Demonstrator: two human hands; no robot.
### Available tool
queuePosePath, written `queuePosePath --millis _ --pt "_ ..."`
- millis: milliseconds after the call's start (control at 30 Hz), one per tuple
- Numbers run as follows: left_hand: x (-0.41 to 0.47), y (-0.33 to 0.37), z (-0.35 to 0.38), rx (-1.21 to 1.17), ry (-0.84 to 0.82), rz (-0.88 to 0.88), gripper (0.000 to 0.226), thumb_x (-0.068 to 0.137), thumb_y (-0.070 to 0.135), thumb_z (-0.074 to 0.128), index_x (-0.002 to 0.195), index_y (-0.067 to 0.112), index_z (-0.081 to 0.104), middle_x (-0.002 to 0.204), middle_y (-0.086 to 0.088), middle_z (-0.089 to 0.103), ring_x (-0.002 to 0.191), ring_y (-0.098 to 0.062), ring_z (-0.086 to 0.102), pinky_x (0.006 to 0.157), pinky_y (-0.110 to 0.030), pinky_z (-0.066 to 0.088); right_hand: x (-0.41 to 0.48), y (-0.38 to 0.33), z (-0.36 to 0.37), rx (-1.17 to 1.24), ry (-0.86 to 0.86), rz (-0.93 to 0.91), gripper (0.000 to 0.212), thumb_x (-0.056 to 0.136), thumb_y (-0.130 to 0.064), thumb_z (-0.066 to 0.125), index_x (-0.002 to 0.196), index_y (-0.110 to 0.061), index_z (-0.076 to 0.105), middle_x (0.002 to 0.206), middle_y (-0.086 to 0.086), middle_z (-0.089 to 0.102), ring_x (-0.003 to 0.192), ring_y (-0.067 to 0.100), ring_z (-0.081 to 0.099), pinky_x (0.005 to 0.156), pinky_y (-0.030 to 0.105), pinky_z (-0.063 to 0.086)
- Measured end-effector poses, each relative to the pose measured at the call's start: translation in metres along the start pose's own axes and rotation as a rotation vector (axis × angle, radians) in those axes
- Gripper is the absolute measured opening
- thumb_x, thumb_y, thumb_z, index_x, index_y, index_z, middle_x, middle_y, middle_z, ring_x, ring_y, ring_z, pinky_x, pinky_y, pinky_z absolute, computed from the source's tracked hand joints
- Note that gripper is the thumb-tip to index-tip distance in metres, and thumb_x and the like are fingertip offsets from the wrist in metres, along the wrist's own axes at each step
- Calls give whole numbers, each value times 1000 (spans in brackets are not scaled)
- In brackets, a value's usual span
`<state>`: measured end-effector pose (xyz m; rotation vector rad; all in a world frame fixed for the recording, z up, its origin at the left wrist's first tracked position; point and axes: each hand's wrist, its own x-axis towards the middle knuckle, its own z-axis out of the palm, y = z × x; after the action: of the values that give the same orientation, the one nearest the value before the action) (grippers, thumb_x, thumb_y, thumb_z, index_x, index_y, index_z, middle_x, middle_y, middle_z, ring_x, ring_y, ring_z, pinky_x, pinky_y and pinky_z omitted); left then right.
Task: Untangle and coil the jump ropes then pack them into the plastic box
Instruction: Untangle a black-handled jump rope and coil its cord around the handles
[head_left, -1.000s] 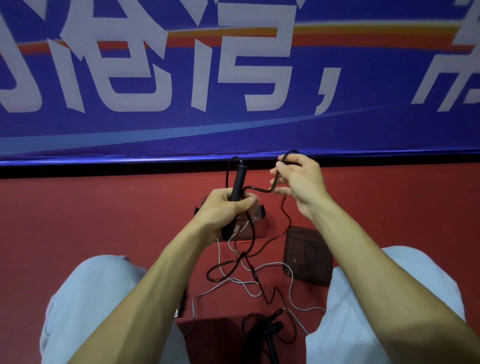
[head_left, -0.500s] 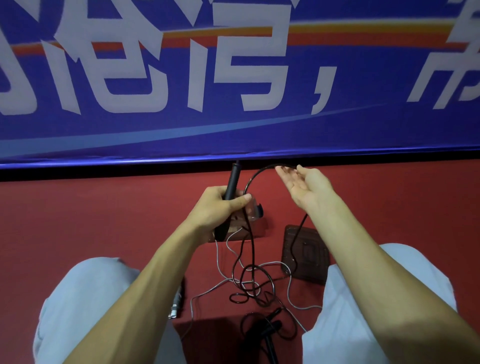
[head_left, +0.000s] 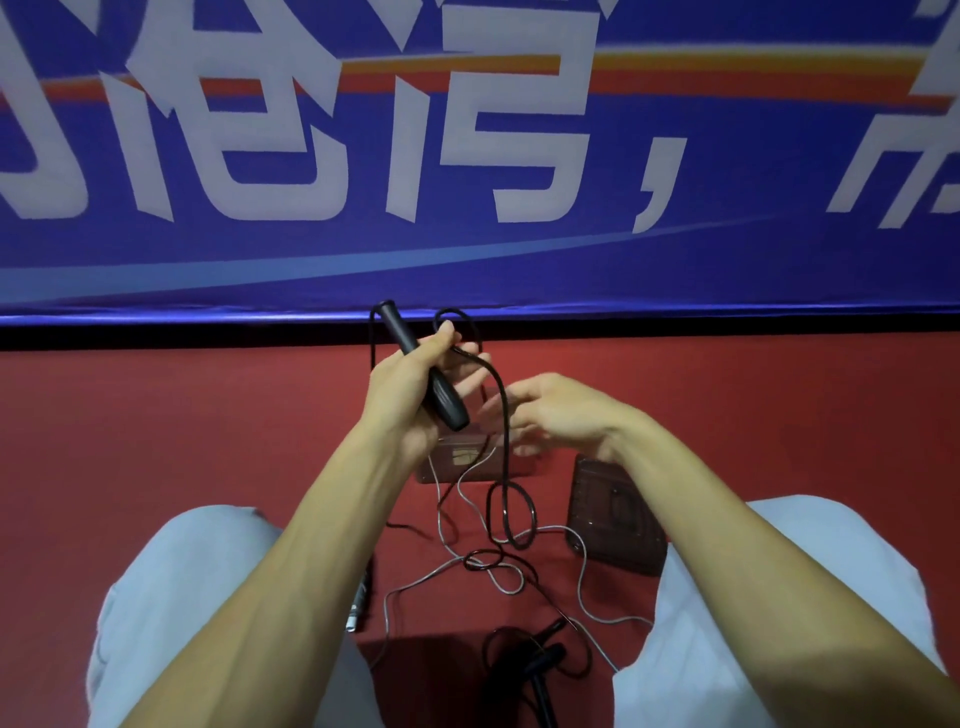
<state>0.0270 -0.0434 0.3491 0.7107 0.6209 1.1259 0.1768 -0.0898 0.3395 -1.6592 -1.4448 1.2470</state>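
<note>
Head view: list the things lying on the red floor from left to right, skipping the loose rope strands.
Silver-tipped handle → clear plastic box → flat ribbed lid. The dark rope bundle at the bottom edge overlaps the box's span, so it is left out.

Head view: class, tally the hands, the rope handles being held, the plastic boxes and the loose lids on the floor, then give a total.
Hands: 2 (left hand, right hand)
Held rope handles: 1 (black handle, in the left hand)
Plastic boxes: 1 (plastic box)
Loose lids: 1 (lid)
Total: 5
</note>
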Motion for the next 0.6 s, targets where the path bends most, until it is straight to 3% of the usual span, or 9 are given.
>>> queuePosePath --millis 133,267,467,567,600 --pt "4 4 -8 -148 76 35 12 95 11 61 95 0 59 78 -13 68 74 -26 73 68 -33 61 -2 1 2 -14 -91 3 22 95 0 46 105 -10 63 97 8 69 82 20 62 75 35 56" --pt "4 3 -10 -163 125 90 12 96 13 60 99 1 59 88 -15 68 81 -27 72 70 -33 61 -1 3 4 21 -4 -55 18 98 2 44 104 -3 60 84 9 65 78 25 63 66 33 61" --pt "5 -3 -7 136 118 33 9 100 12 53 93 6 55 97 -19 68 80 -26 69 69 -35 59 -1 -3 -6 141 288 -170 28 99 2 38 94 -12 62 77 5 56 78 23 56 58 30 60" --pt "2 -11 -6 365 23 -53 5 98 6 54 100 9 57 108 -20 69 93 -30 67 86 -45 55 -4 -7 -13 205 364 -238 32 99 2 35 95 -13 62 74 3 55 67 15 58 57 29 58" --pt "0 -12 -6 426 -25 -83 10 96 5 56 105 8 59 106 -18 70 96 -29 66 85 -42 55 -5 -8 -15 237 383 -253 32 99 3 35 95 -13 63 74 2 54 64 13 57 58 31 58"
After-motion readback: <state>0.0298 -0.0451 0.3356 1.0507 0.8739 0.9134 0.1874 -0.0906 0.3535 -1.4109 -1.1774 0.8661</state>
